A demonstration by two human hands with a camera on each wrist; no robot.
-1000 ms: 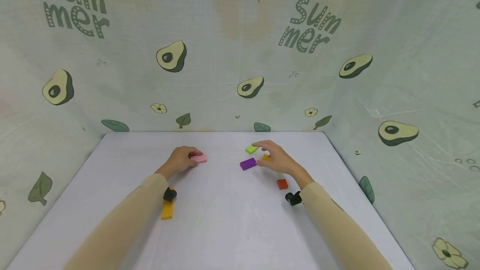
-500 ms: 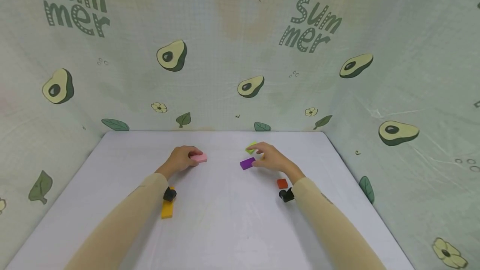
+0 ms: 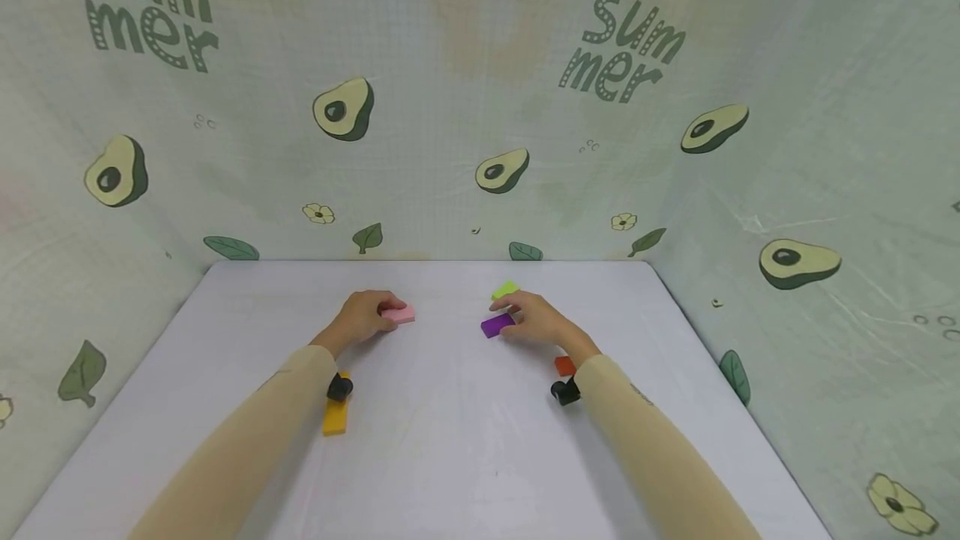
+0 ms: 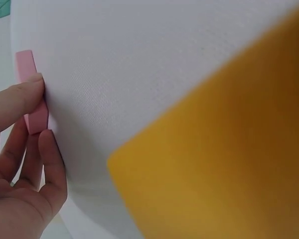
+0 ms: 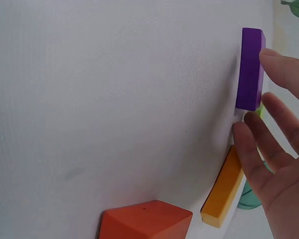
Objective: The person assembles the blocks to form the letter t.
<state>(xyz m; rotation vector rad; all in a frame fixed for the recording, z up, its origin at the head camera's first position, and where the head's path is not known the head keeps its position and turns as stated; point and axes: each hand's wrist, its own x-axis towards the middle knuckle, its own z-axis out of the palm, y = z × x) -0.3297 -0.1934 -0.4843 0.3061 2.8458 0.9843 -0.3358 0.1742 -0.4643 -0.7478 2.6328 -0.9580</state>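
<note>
My left hand (image 3: 358,321) pinches a pink block (image 3: 402,315) on the white table, left of the middle. In the left wrist view its thumb lies on one face of the pink block (image 4: 26,64), with the fingers curled behind. My right hand (image 3: 537,319) is at a purple block (image 3: 495,325), fingers spread and loosely bent. In the right wrist view, the right thumb tip overlaps the edge of the purple block (image 5: 250,69), and the other fingertips sit near its lower end. A lime-green block (image 3: 506,288) lies just behind the right fingers.
A yellow block (image 3: 335,418) lies under the left wrist, looming large in the left wrist view. By the right wrist sits a red block (image 3: 564,366). An orange block (image 5: 224,186) lies below the right fingers. Printed cloth (image 3: 420,215) walls the table's back and sides.
My right hand has shifted left and slightly down, from beside the purple block to around its right end. The left hand stays on the pink block.
</note>
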